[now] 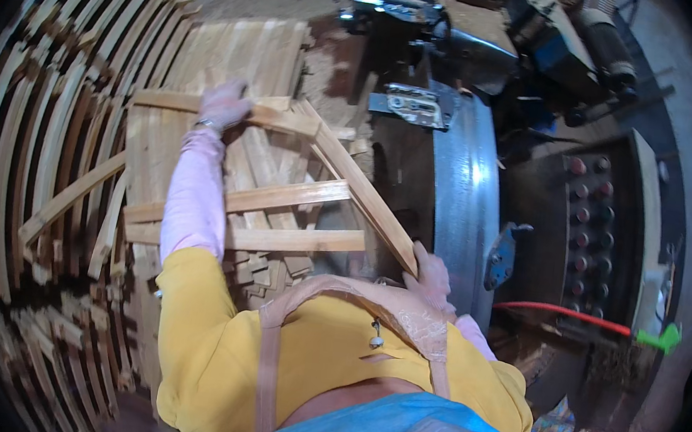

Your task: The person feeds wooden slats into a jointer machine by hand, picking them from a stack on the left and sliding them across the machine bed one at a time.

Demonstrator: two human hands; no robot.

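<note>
Blue face mask point(380, 423) cloth lies nearest, ahead of it a yellow top point(317, 338) with tan apron straps; past these, the right hand point(429, 282) is clamped on the near end of a slanting wooden strip point(367, 195) that runs away leftward. Farther off, two loose strips point(294, 196) lie beneath the left forearm, and beyond them the left hand point(225, 106) is closed around a crosswise strip point(284, 119), before light boards point(241, 48).

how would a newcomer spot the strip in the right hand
Find the shiny metal machine bed. At its left side, the right hand holds a wooden strip by its near end. It slants down rightward, unlike the nearly crosswise strips beside it.
</note>
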